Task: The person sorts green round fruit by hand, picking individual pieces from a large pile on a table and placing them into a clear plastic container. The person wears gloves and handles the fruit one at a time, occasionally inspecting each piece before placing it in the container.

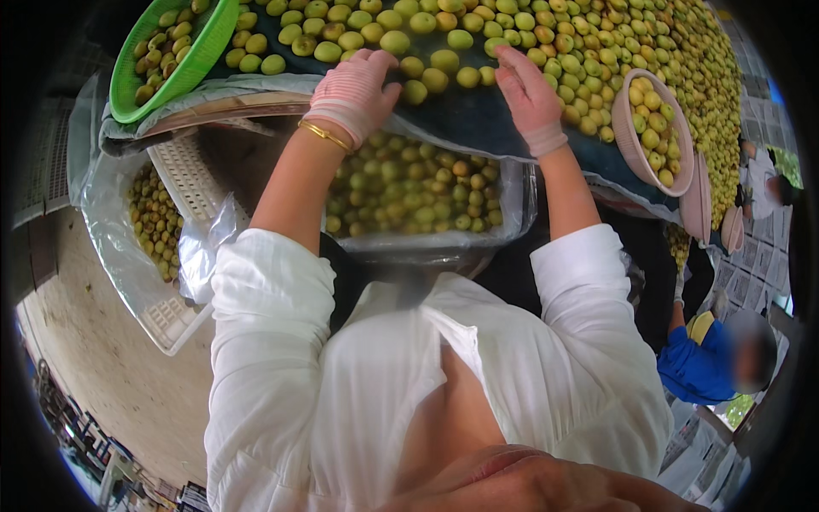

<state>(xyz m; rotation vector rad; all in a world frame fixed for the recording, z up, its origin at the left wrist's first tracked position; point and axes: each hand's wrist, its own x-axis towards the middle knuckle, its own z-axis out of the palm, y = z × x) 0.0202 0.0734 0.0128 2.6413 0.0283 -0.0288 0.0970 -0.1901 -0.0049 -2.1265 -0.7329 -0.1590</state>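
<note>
My left hand (355,93), in a pink-and-white striped glove, is palm down at the near edge of a dark cloth-covered table (461,121). Its thumb stands apart from the bent fingers, beside several loose green-yellow fruits (435,80) that look like jujubes. A similar glove covers my right hand (530,96), whose fingers reach forward next to a fruit (496,46). The loose fruits lie between both hands. Below the table edge, a plastic-lined crate (512,192) holds many more, blurred in the middle.
A green basket (217,61) of fruit stands at left, a pink basket (620,121) at right. Fruit (640,32) is heaped across the back. A white crate (173,333) with a plastic liner sits on the floor at left. A person in blue (697,365) is at right.
</note>
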